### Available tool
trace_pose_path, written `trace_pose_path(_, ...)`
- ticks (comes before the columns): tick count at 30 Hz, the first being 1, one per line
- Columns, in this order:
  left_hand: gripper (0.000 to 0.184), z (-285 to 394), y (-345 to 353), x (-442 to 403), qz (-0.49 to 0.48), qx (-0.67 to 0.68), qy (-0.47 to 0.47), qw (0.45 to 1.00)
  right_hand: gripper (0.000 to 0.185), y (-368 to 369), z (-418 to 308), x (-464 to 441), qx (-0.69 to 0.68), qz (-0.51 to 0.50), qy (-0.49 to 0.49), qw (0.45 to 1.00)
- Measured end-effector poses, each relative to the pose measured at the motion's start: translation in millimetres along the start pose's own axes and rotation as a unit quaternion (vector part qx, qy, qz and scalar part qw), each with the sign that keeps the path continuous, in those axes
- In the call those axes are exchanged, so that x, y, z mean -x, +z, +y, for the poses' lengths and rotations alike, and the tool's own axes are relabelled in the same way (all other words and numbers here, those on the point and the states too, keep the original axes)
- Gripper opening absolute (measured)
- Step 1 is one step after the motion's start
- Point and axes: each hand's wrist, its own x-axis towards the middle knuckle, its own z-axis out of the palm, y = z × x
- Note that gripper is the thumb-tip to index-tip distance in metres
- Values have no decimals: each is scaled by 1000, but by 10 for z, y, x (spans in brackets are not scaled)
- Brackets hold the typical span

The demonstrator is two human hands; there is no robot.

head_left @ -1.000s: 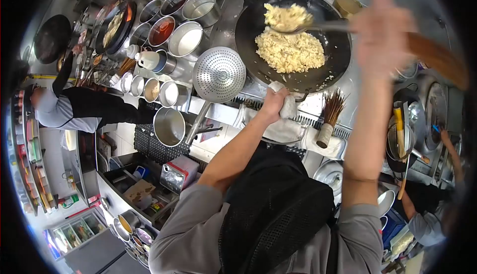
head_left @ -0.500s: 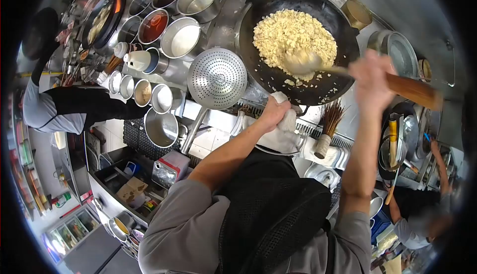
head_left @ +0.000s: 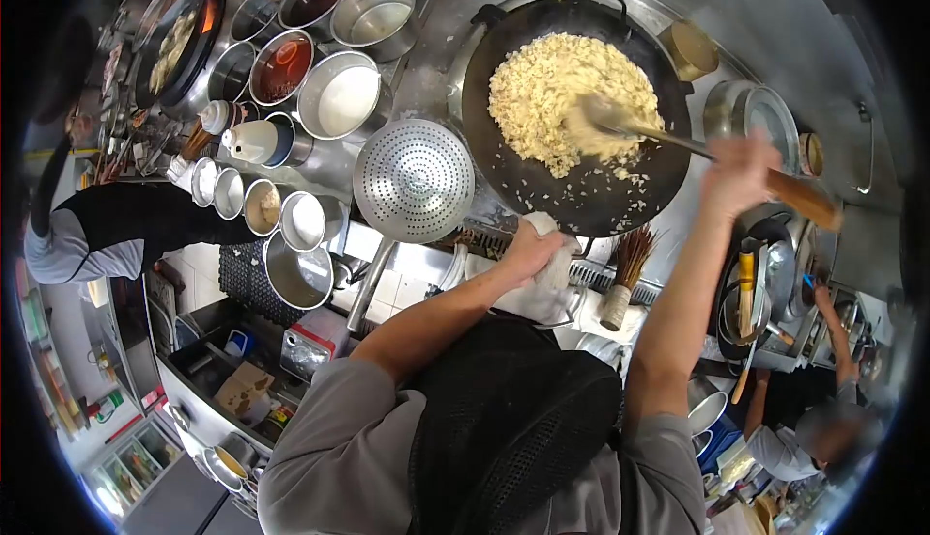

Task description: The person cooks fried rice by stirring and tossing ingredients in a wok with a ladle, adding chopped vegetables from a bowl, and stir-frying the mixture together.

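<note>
My right hand (head_left: 741, 174) is closed around the wooden-handled shaft of a metal ladle (head_left: 603, 113). Its head sits, blurred, in a heap of fried rice (head_left: 542, 89). The rice fills the middle of a large black wok (head_left: 542, 196), with loose grains along the near side. At the wok's near rim, my left hand (head_left: 528, 249) grips a folded pale cloth (head_left: 557, 268); the near handle is partly hidden there. A perforated strainer (head_left: 414, 181) lies just left of the wok.
Metal containers of sauces and seasonings, including a pot of white contents (head_left: 341, 99), stand at left. A bamboo brush (head_left: 625, 283) rests near the wok's front. Another person's dark apron (head_left: 165, 215) shows at left; another worker's arm (head_left: 838, 327) reaches in at right.
The ladle head has moved farther from me through the rice, pushing grains along. My left hand keeps its grip on the cloth. The whole view has shifted slightly.
</note>
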Motion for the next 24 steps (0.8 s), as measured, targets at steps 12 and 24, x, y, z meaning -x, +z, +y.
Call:
trace_pose_path(12,36,-464,-72,-89,127,-116,-17,985,28,1100,-248,135,131,-212,-136,959)
trace_pose_path(24,48,-76,-42,-46,110,-98,-49,988,27,1384,-573,64,-13,-157,-49,986)
